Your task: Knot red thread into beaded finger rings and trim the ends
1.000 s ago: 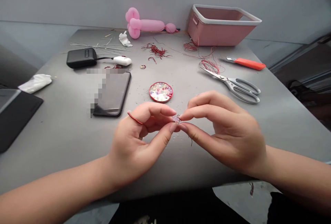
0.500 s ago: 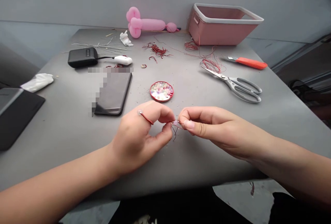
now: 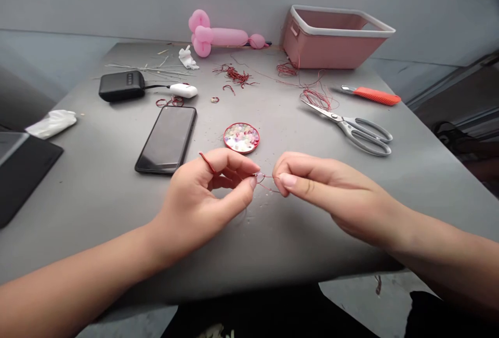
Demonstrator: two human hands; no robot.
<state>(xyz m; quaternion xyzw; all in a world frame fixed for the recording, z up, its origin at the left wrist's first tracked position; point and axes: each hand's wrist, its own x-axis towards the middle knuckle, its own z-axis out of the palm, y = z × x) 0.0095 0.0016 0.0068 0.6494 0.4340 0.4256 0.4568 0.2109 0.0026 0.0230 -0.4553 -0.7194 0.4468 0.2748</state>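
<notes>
Grey table (image 3: 97,182) against a plain grey wall, craft clutter all over. Left hand (image 3: 202,197) pinches a thin red wire (image 3: 268,186) between thumb and forefinger; a loop of the same wire wraps over the forefinger (image 3: 230,160). Right hand (image 3: 323,187) pinches the other end of the wire, fingers curled tight. A tiny pale bead (image 3: 259,176) sits on the wire in the gap between the two pinches, just above the table; whether it touches the tabletop can't be told.

Beyond the fingertips, near: round red lid (image 3: 241,137) full of beads. Left of the left fingers: phone (image 3: 167,139) lying flat. Past the right knuckles: scissors (image 3: 353,127), then an orange-handled tool (image 3: 372,95). Far edge: pink bin (image 3: 335,36), pink balloon (image 3: 220,36), red wire scraps (image 3: 236,75), power bank (image 3: 121,86) cabled to a white case (image 3: 183,90). Far left: white tissue (image 3: 50,123).

Handling, as judged: wire looks very light, soft enough to bend and hold a kink, easy to deform if yanked. Bead is small, smooth, likely to slip and roll away. Best grip is fingertip pinch on the wire close to either side of the bead, not on the bead itself
</notes>
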